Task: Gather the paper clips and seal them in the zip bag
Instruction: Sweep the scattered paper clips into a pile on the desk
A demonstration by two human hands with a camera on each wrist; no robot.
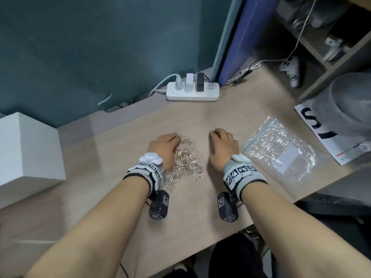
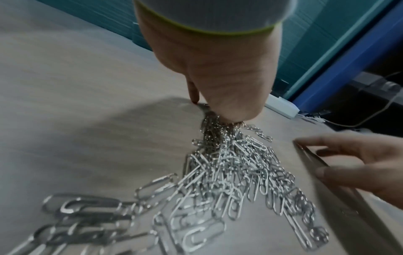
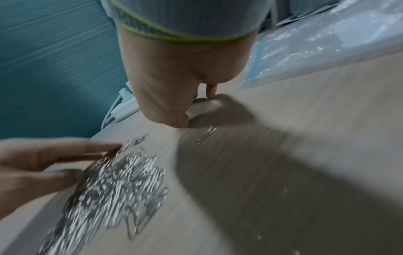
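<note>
A heap of silver paper clips [image 1: 185,162] [image 2: 229,172] [image 3: 122,181] lies on the wooden table [image 1: 200,117]. My left hand [image 1: 163,146] [image 2: 218,69] rests on the table against the heap's left side. Its fingers [image 3: 65,155] are straight and touch the clips. To the right of the heap, apart from it, my right hand [image 1: 221,144] [image 2: 359,158] [image 3: 181,69] has its fingertips on the table and holds nothing. One stray clip [image 3: 207,134] lies just under the right palm. The clear zip bag [image 1: 281,147] [image 3: 327,43] lies flat and empty to the right.
A white power strip [image 1: 192,90] with plugs sits at the table's back edge. A white box [image 1: 26,151] stands at the left. A printed sheet [image 1: 325,133] and a grey rounded object [image 1: 353,101] lie beyond the bag. The table's front edge runs just behind my wrists.
</note>
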